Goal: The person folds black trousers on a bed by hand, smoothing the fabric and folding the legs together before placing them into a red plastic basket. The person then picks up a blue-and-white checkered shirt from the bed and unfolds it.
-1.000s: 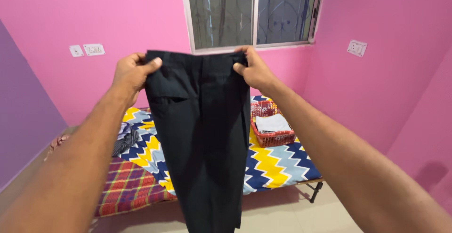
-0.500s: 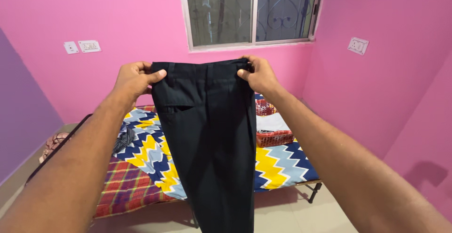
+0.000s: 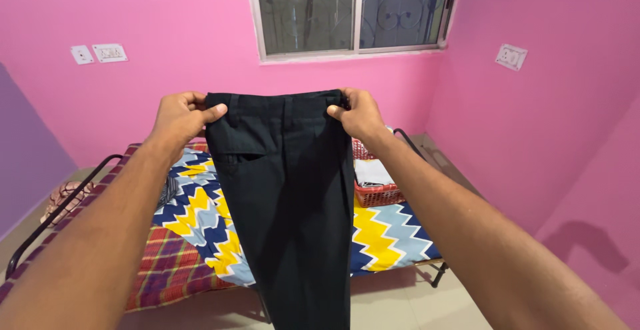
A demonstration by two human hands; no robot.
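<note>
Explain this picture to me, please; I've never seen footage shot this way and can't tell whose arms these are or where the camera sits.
The camera is worn on a person's head and looks forward and down, so the two bare arms reaching in from the bottom are that person's own. There is only this one view.

The left hand and right hand each pinch a corner of the waistband of a pair of black trousers, which hang straight down in front of the camera. Both grips are closed on the cloth.

Behind the trousers stands a metal-framed cot covered with a zigzag sheet in blue, yellow and grey over a red checked one. On it sits a red basket holding folded pale cloth, and some dark clothing lies at the left. The walls are pink, with a barred window above.
</note>
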